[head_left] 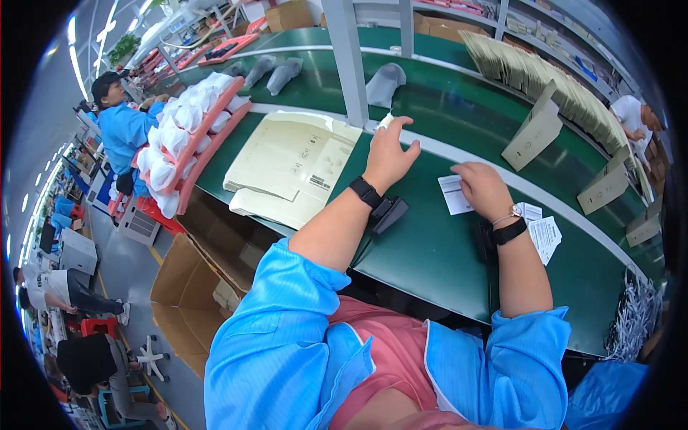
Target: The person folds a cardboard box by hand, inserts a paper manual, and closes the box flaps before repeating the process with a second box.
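My left hand (389, 154) reaches over the green bench, its thumb and forefinger spread apart. A small whitish scrap (387, 121) shows by its fingertips; whether the hand touches it I cannot tell. My right hand (484, 188) has curled fingers at the edge of a white printed leaflet (452, 196), with the thumb against it. More leaflets (545, 238) lie under and beside my right wrist. To the left of my left arm is a stack of flat cream cartons (283, 154). A grey-wrapped item (385, 84) rests on the belt past my left hand.
A long row of cream boxes (552, 93) lines the far right, with standing boxes (534, 132) nearer. Pink trays (208, 136) hold white-wrapped items. An open cardboard box (183, 301) stands at lower left. A metal post (347, 64) rises ahead. Grey cords (634, 315) hang right. Co-workers (125, 125) are around.
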`<state>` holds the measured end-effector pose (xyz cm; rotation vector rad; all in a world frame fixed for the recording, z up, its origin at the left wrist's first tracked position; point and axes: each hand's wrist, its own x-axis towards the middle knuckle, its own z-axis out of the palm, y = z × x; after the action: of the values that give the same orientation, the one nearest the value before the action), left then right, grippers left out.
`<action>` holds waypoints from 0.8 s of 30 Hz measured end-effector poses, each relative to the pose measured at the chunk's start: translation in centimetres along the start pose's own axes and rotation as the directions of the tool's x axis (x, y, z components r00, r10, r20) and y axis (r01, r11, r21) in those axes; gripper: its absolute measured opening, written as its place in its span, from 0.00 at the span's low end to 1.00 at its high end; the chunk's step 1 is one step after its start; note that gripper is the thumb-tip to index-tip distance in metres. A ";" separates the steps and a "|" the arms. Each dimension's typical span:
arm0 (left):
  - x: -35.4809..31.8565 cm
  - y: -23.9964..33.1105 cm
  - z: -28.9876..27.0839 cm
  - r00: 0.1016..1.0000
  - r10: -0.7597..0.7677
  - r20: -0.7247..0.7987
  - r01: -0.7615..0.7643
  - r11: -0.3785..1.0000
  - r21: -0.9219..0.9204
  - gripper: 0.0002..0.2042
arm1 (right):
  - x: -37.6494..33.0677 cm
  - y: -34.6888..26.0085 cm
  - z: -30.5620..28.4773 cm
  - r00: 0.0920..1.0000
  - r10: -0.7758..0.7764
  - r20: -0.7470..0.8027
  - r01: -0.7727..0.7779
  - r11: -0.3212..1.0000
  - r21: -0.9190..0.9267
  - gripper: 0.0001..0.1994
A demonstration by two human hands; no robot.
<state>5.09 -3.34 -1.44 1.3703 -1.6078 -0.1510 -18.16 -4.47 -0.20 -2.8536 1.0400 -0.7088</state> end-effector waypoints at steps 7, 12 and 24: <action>1.4 -2.9 -5.2 0.999 0.038 -0.004 -0.033 0.911 0.410 0.26 | -0.4 0.5 0.4 0.997 -0.023 -0.070 0.023 1.000 0.011 0.10; -0.1 -6.0 -9.2 0.946 -0.323 -0.035 0.238 0.619 0.748 0.37 | -0.3 0.7 0.2 0.994 -0.041 -0.103 0.043 0.999 0.020 0.10; 0.5 -6.1 -10.4 0.845 -0.531 -0.057 0.328 0.431 0.841 0.51 | -0.1 1.0 0.9 1.000 -0.011 -0.027 0.012 0.999 0.042 0.09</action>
<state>16.81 -0.99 0.35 2.6200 -1.4935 0.2144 -18.50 -5.31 -1.21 -2.8237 1.0005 -0.7627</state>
